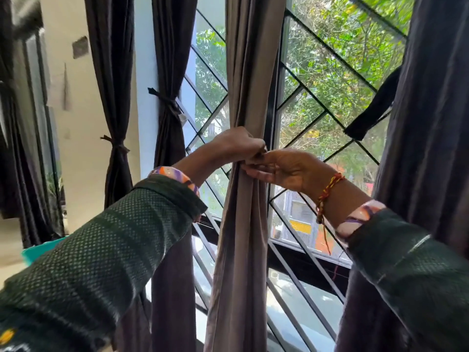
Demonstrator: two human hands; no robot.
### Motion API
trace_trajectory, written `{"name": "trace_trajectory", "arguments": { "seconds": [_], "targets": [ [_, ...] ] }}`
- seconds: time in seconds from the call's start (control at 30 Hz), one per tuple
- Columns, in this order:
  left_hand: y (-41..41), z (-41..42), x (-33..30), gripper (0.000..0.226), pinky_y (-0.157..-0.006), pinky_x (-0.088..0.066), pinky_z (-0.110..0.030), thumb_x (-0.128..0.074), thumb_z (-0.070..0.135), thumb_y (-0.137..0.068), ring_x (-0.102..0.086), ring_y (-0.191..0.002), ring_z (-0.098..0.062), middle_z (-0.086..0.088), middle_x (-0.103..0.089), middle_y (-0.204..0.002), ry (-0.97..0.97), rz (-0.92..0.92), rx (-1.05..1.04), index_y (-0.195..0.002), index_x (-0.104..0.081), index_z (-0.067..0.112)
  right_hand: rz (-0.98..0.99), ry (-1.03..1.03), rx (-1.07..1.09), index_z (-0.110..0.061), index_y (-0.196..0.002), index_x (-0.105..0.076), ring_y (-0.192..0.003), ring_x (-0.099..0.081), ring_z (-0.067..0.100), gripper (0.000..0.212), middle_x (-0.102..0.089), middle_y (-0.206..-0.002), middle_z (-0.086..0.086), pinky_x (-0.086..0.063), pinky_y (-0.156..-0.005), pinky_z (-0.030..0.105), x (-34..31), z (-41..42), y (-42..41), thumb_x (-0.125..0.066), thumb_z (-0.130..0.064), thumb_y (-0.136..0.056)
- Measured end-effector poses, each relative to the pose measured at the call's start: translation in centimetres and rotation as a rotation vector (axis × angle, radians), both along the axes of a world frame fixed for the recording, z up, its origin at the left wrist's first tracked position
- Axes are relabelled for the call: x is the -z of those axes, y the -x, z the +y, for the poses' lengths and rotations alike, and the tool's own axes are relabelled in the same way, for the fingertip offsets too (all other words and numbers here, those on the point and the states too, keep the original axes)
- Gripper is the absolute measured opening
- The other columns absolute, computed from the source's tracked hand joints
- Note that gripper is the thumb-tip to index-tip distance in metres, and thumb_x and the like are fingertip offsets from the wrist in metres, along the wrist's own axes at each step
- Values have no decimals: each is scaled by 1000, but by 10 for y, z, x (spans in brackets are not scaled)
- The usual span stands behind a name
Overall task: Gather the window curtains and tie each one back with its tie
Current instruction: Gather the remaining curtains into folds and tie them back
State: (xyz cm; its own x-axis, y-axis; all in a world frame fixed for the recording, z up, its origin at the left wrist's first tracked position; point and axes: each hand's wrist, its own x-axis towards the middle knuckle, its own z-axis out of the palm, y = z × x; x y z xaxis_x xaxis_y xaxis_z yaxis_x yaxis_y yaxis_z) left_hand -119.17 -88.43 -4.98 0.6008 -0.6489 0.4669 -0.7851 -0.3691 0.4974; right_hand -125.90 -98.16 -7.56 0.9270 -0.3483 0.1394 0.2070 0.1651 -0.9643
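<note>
Curtains: middle grey-brown curtain (241,224) hangs bunched at window centre, in front of the diagonal grille (327,113). Left hand (237,144) clenched round the gathered folds; right hand (281,168) pinches fabric just beside it, fingers touching. Two dark curtains (170,72) at left already tied w/ ties (168,101).

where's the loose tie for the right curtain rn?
Head view, upper right: the loose tie hangs off the right curtain's inner edge, against the window grille.

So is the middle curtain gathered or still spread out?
Gathered. The middle curtain is bunched into a narrow column, with the left hand and right hand pinching it at its waist. Whether its tie is knotted: cannot tell.
</note>
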Motion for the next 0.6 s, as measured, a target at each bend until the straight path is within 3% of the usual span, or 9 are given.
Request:
{"name": "trace_trajectory", "arguments": {
  "seconds": [0.17,0.27,0.33,0.47,0.6],
  "targets": [
    [-5,5,-6,22,-46,-43,-18,-46,10,-86,-47,-54,-13,-6,-51,-63,193,287,138,-67,-55,9,-58,104,126,-2,-72,-61,-48,-66,15,14,-67,-60,7,-57,-50,24,0,-7,4,-59,7,-83],
    [-12,8,-6,6,-54,-52,-19,-58,3,-83,-54,-57,-14,-8,-55,-65,370,400,178,-80,-63,-1,-55,108,144,-3,-70,-62,-47,-66,14,16,-67,-54,5,-57,-50,24,-5,-9,6,-60,6,-83],
    [-16,11,-4,18,-60,-56,-22,-66,0,-78,-60,-61,-16,-7,-63,-64,479,532,185,-95,-64,-6,-38,133,145,-2,-70,-63,-45,-65,13,15,-67,-54,5,-56,-50,23,-5,-8,7,-61,6,-82],
    [-24,13,1,26,-54,-56,-23,-65,-7,-76,-61,-61,-17,-11,-63,-71,601,630,170,-102,-61,-7,-18,192,175,-3,-69,-65,-45,-64,12,14,-67,-54,6,-56,-51,26,-5,-7,4,-64,6,-79],
    [-31,16,5,10,-45,-53,-18,-64,-8,-76,-60,-52,-14,-10,-61,-69,719,627,160,-84,-62,-3,3,242,149,-7,-57,-71,-48,-64,12,25,-68,-56,5,-57,-55,27,-6,-6,-3,-64,5,-78]
  ]
}}
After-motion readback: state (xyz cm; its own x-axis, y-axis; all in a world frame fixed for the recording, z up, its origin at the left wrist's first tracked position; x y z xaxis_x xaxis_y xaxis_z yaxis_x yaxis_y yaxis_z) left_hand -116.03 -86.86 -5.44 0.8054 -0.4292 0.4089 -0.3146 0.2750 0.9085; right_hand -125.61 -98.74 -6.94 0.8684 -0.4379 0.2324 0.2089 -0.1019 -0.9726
